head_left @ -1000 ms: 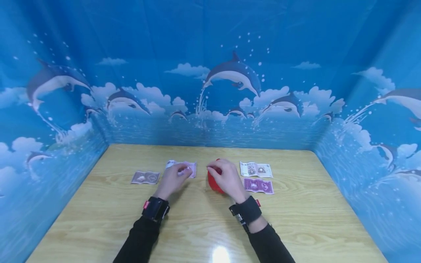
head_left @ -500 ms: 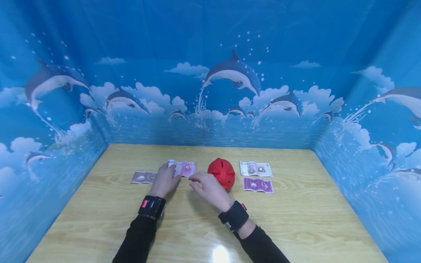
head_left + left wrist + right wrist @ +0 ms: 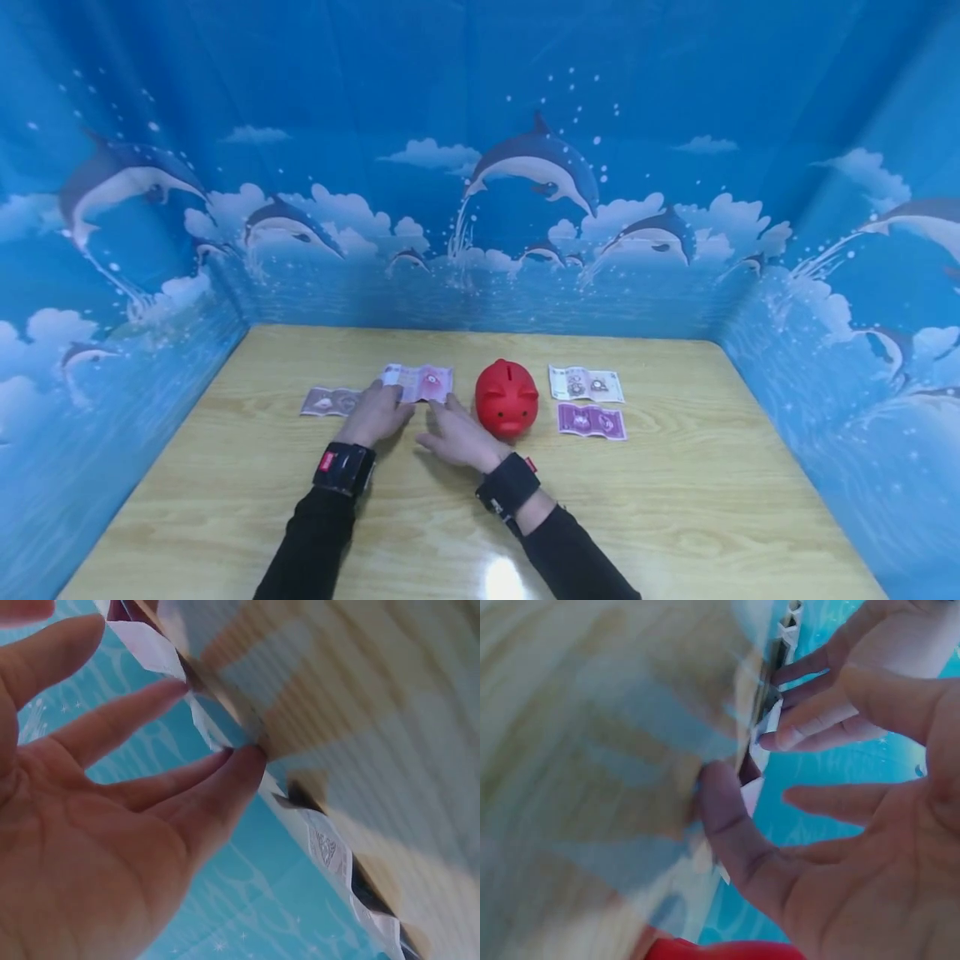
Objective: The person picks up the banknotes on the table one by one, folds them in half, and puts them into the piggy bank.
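Observation:
A pink-purple banknote (image 3: 417, 383) with creases lies on the table left of the red piggy bank (image 3: 507, 402). My left hand (image 3: 373, 414), its fingers extended, has its fingertips at the note's left end and covers the right part of a grey-brown banknote (image 3: 330, 402). At the pink note's lower right edge rests my right hand (image 3: 459, 437), fingers outstretched, close beside the piggy bank. In the left wrist view the left hand's fingers (image 3: 217, 791) reach the edge of creased paper. The right wrist view shows the right hand's finger (image 3: 731, 817) down at the table by the note.
Right of the piggy bank lie a whitish banknote (image 3: 586, 384) and, nearer me, a purple banknote (image 3: 592, 422). The wooden table (image 3: 675, 500) is enclosed at the back and both sides by a blue dolphin curtain (image 3: 360, 108).
My right hand has come off the piggy bank's top, moving left and down to the pink-purple banknote. My left hand has shifted left and lower, its fingers straightening. The piggy bank is now uncovered.

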### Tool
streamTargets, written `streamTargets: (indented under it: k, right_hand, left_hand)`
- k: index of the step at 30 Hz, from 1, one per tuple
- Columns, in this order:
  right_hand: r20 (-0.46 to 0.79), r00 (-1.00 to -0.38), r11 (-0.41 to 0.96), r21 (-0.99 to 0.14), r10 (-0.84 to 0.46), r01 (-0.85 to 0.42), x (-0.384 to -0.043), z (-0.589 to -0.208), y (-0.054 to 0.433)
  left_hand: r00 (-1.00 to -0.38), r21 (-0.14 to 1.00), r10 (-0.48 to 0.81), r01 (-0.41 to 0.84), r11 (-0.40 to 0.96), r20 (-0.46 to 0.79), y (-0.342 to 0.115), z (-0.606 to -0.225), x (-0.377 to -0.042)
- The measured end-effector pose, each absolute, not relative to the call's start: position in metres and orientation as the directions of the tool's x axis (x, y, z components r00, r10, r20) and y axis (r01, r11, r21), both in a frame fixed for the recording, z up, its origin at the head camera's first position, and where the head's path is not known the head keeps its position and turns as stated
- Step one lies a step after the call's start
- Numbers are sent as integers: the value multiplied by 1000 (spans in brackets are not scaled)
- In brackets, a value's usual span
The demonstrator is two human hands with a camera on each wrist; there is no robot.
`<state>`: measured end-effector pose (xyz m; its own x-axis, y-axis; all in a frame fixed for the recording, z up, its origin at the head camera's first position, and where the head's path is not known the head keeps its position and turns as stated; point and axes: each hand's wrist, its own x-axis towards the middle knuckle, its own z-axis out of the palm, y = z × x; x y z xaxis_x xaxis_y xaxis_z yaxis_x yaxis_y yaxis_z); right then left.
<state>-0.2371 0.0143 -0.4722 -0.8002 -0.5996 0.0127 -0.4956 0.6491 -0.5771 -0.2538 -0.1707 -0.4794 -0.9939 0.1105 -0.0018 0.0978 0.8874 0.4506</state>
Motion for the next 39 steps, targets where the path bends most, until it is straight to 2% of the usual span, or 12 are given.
streamTargets:
  k: [13,20,26,33,39]
  right_hand:
    - [-25,-845,634,-672,-534,-381,-242,-475,16]
    - [-108,-861,694,-646,-497,-319,-244,-479,19]
    - [-109,-852,678,-660,-512,-324,-245,-482,21]
    - [-107,-840,657,-678,-532,-330,-245,-483,24]
    - [-91,-837,651,-676,-539,-346,-244,-482,24]
  left_hand:
    - [-993,459,116,89,884,-31,-170,-475,-253]
    - [-989,449,122,72,891,-84,-171,-475,-251]
    - [-988,434,124,74,898,-88,-169,-473,-250]
    - [-995,523,54,2,852,-84,-171,-471,-251]
    - [-997,544,37,-9,839,-73,-171,-472,-253]
